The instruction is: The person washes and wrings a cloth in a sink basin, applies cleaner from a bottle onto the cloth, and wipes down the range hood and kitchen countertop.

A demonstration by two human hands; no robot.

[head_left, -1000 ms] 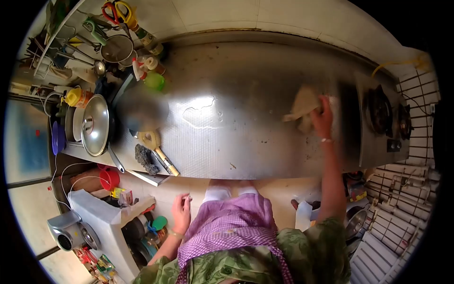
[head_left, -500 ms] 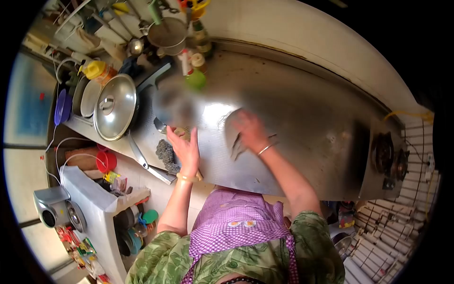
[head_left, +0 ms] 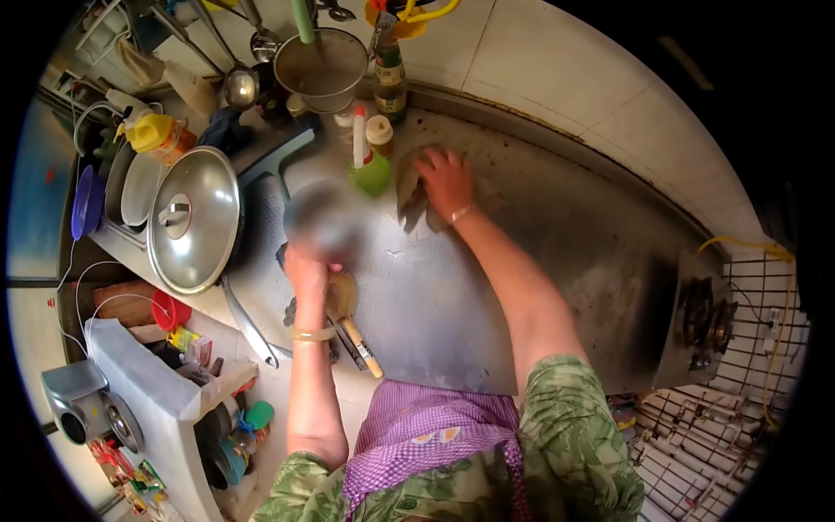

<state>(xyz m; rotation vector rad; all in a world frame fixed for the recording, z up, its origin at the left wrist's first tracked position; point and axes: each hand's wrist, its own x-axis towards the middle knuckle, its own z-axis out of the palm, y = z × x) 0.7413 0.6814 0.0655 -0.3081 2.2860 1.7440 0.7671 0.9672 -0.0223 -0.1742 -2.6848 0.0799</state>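
Observation:
My right hand (head_left: pixel 445 184) presses a dark grey-brown rag (head_left: pixel 412 205) against the steel counter (head_left: pixel 435 322), its fingers bent over the cloth. Just left of it stands a spray bottle (head_left: pixel 372 174) with a green body. My left hand (head_left: pixel 306 268) is closed low over the counter. A dark edge shows beside its fingers, but what it grips is hidden. Below that hand lie a brush (head_left: pixel 345 294) and a wooden-handled tool (head_left: pixel 361 346). A grey scouring pad (head_left: pixel 290 311) is partly covered by my wrist. A blurred patch hides the counter above my left hand.
On the left sits a lidded pan (head_left: pixel 196 222), its handle jutting past the counter edge. A pale blue squeegee (head_left: pixel 277 163) lies behind it. A strainer (head_left: pixel 322 70), a glass bottle (head_left: pixel 390 83) and ladles line the back. The gas burner (head_left: pixel 700 304) is at the right.
My right hand has slid the rag away from me, toward the back wall. My left hand, earlier raised with fingers spread, is now lower and closed. The view has shifted slightly.

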